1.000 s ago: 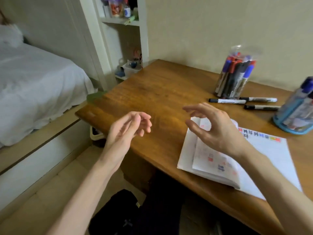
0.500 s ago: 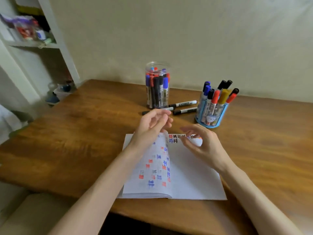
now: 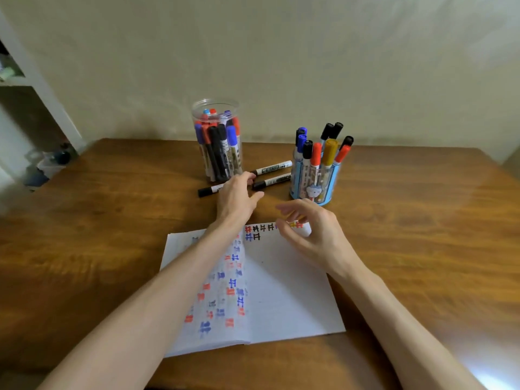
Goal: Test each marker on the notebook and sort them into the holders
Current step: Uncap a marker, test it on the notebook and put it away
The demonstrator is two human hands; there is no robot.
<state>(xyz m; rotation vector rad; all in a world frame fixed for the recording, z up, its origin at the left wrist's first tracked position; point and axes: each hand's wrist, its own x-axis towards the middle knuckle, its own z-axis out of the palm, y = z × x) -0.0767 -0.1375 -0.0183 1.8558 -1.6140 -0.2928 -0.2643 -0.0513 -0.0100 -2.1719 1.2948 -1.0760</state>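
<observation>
An open notebook (image 3: pixel 284 291) with red, blue and black test marks lies on the wooden table (image 3: pixel 112 220). Behind it three black-capped markers lie loose: one (image 3: pixel 273 166) farthest back, one (image 3: pixel 271 181) in front of it, one (image 3: pixel 209 190) to the left. A clear jar (image 3: pixel 216 142) and a blue holder (image 3: pixel 315 180) each stand full of markers. My left hand (image 3: pixel 237 195) reaches over the loose markers, fingertips at their caps, fingers relaxed and holding nothing. My right hand (image 3: pixel 312 232) hovers over the notebook's top edge, fingers loosely curled, empty.
The wall rises just behind the holders. A white shelf unit (image 3: pixel 33 88) stands at the far left, with small items (image 3: pixel 53 161) on a low shelf beside the table corner. Bare table stretches left and right of the notebook.
The view swung from the bed side to face the table squarely. My left hand moved forward from above the notebook to the loose markers. My right hand stayed over the notebook's top edge.
</observation>
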